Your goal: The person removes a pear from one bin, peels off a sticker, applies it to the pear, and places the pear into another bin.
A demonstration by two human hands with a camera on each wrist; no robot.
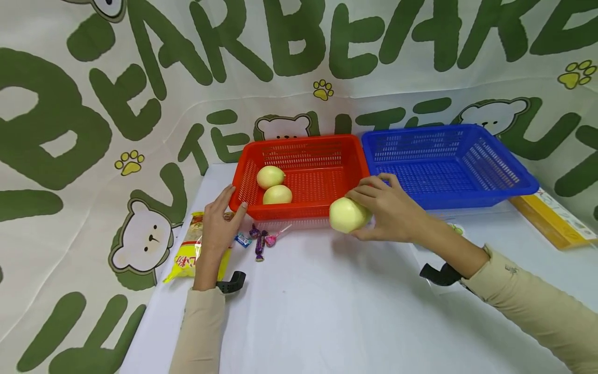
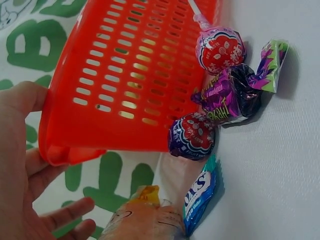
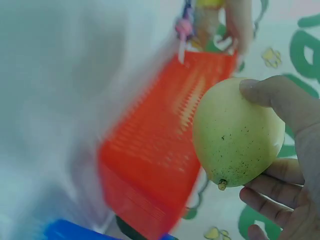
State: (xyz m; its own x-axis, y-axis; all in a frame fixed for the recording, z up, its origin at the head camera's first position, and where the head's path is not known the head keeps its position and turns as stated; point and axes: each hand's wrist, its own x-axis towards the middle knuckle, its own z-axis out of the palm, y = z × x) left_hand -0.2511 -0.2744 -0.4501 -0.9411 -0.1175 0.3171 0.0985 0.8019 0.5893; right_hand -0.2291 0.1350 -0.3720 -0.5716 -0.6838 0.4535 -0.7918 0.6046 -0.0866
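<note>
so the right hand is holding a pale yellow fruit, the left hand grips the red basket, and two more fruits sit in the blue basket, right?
Not quite: the two other fruits sit in the red basket, not the blue basket, as the head view shows. The right hand does hold a pale yellow fruit, and the left hand grips the red basket.

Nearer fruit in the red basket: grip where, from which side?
I'd grip the nearer fruit by its rounded left and right sides, from above: its top is exposed, the front wall of the red basket screens its lower part, and the other fruit sits close behind.
</note>
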